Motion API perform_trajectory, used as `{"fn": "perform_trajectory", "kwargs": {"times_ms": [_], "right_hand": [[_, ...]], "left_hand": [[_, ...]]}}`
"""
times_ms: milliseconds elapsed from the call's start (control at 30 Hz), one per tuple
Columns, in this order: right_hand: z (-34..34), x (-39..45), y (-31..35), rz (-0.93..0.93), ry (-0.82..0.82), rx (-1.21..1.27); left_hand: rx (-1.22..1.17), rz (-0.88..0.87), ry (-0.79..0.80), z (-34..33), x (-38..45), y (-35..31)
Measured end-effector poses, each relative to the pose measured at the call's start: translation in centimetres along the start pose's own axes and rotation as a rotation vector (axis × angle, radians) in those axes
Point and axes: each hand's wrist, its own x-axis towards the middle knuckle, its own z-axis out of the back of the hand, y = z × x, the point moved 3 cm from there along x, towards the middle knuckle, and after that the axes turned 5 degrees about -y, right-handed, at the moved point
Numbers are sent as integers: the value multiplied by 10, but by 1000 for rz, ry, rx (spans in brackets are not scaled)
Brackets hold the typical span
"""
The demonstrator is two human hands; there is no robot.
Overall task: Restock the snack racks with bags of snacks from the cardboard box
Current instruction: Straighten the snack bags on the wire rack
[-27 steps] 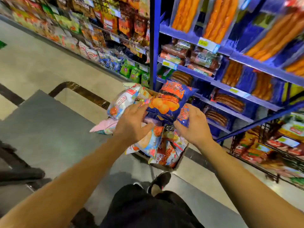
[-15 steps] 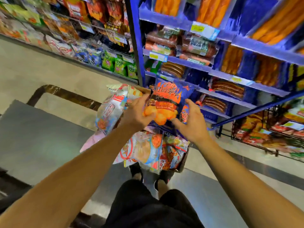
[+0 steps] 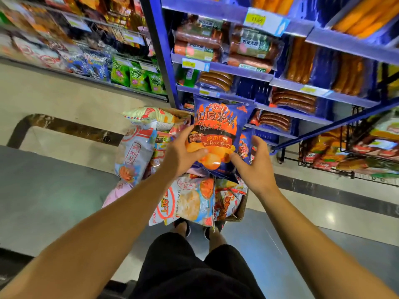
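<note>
I hold a blue barbecue potato chip bag (image 3: 218, 126) upright above the cardboard box (image 3: 240, 210). My left hand (image 3: 182, 153) grips its lower left edge, thumb across the front. My right hand (image 3: 258, 169) is at its lower right corner, its fingers curled round a second blue chip bag (image 3: 245, 147) tucked behind the first. Below them the box is heaped with snack bags, among them a shrimp flakes bag (image 3: 185, 203) and a tall white bag (image 3: 138, 152). A black wire snack rack (image 3: 367, 154) stands to the right.
Blue shelves (image 3: 237, 70) with packed sausages rise just behind the box. Further left runs a long shelf with green onion ring bags (image 3: 136, 77). My feet (image 3: 182, 226) stand on the tiled floor right behind the box. A dark mat (image 3: 49, 190) covers the floor at left.
Both hands have lifted the blue chip bag up out of the pile and turned it upright. The view has moved closer to the blue shelves.
</note>
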Motion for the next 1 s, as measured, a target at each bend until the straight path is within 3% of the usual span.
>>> {"fn": "perform_trajectory", "kwargs": {"times_ms": [267, 400, 533, 633, 767, 1000], "right_hand": [[11, 8, 1, -119, 52, 254], [30, 12, -7, -174, -36, 315], [60, 20, -23, -193, -181, 351], [82, 26, -38, -208, -237, 356], [98, 31, -56, -218, -255, 315], [106, 37, -68, -186, -271, 308]], "left_hand": [[-22, -175, -66, -11, -35, -39], [-26, -225, 5, -36, -36, -49], [42, -150, 60, -46, -21, -46], [240, -166, 73, -46, 2, -38], [719, -296, 140, -57, 41, -24], [1182, -295, 365, -90, 78, -28]]}}
